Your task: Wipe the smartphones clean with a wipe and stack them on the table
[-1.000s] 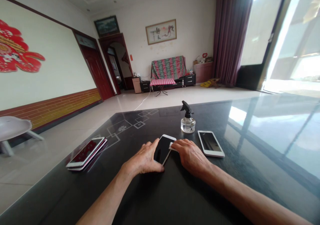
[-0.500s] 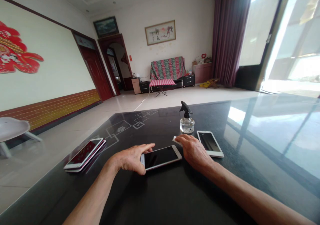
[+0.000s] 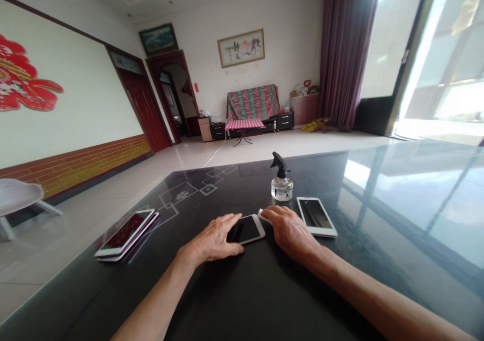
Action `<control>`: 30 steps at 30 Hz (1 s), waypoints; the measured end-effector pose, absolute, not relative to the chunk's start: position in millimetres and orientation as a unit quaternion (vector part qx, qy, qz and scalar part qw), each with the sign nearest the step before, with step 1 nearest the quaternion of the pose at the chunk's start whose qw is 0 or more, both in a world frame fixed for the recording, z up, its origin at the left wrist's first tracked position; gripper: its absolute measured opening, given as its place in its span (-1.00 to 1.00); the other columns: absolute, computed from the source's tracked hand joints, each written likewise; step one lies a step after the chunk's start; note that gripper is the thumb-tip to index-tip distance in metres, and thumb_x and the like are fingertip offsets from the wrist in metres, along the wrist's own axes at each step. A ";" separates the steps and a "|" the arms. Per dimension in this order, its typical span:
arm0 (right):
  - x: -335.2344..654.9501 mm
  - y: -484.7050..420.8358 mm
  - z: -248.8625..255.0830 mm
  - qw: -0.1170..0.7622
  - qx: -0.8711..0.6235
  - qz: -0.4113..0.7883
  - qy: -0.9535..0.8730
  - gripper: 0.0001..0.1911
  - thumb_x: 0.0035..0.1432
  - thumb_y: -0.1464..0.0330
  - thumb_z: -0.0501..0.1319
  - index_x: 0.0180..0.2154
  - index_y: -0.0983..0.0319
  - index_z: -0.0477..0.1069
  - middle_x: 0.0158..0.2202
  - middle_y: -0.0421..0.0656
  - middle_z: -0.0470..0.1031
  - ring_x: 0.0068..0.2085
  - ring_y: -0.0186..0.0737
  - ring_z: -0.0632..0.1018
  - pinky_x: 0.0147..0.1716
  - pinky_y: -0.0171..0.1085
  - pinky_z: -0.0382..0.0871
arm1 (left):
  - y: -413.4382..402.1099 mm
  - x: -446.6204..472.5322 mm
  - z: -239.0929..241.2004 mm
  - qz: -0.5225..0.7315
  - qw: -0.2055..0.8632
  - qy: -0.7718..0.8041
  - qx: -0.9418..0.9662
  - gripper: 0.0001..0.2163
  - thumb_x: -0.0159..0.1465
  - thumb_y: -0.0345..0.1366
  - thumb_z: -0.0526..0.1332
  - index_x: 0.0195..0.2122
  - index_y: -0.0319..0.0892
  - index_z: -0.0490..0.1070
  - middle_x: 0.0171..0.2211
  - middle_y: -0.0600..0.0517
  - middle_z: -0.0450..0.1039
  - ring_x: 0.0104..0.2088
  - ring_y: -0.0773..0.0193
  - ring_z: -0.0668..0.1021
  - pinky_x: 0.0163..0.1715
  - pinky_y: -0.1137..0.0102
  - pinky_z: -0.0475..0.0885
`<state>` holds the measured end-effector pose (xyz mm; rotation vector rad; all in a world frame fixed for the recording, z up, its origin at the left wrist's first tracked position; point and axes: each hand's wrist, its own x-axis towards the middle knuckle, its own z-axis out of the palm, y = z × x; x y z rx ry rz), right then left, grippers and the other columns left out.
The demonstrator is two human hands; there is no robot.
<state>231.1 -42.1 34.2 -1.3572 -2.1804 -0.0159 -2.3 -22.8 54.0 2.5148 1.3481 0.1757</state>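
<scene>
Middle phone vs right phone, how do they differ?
The left hand covers part of the middle phone; the right phone lies outside its grasp. The middle phone is angled crosswise; the right phone runs front to back. Both have pale frames and dark screens facing up.

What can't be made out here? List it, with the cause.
Head view:
Left end of the middle phone: under the left hand.
White piece, full shape: mostly hidden by the right hand.
Whatever lies beneath the far-left phone: mostly covered by it.
Spray bottle marks: too small.
White chair: cut off by the left edge.
</scene>
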 end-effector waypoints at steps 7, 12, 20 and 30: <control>231.4 -43.0 32.8 0.291 -0.500 -0.006 -0.815 -0.61 0.16 0.57 -0.01 -0.08 0.22 0.45 -0.10 -0.11 0.50 -0.12 -0.19 0.46 -0.08 -0.27 0.25 | -20.7 6.4 51.9 0.096 0.114 0.431 0.890 -0.24 0.02 -0.18 0.26 0.28 -0.18 0.09 0.07 -0.12 0.31 0.08 -0.01 0.36 0.15 0.18 0.21; 231.9 -41.3 32.1 0.339 -0.492 0.000 -0.802 -0.61 0.17 0.58 -0.04 -0.09 0.22 0.45 -0.09 -0.10 0.50 -0.08 -0.19 0.48 -0.05 -0.26 0.28 | -19.5 -1.4 53.8 0.132 0.178 0.430 0.875 -0.21 -0.06 -0.22 0.32 0.25 -0.11 0.15 -0.01 -0.07 0.34 0.02 0.00 0.40 0.09 0.21 0.28; 230.9 -40.1 37.7 0.415 -0.485 0.037 -0.769 -0.62 0.15 0.60 -0.02 -0.12 0.22 0.45 -0.10 -0.08 0.50 -0.08 -0.22 0.50 -0.04 -0.27 0.33 | -12.9 -27.3 58.1 0.247 0.482 0.383 0.748 -0.23 -0.03 -0.29 0.31 0.25 -0.23 0.11 0.07 -0.07 0.32 0.14 0.11 0.34 0.24 0.21 0.09; 218.4 -42.8 38.5 0.517 -0.435 0.052 -0.735 -0.69 0.24 0.51 -0.03 -0.07 0.23 0.38 -0.13 -0.05 0.49 -0.14 -0.23 0.52 -0.12 -0.29 0.38 | -13.8 -26.2 54.4 0.267 0.523 0.349 0.730 -0.25 -0.01 -0.25 0.34 0.23 -0.20 0.16 0.07 -0.09 0.36 0.13 0.04 0.36 0.22 0.15 0.12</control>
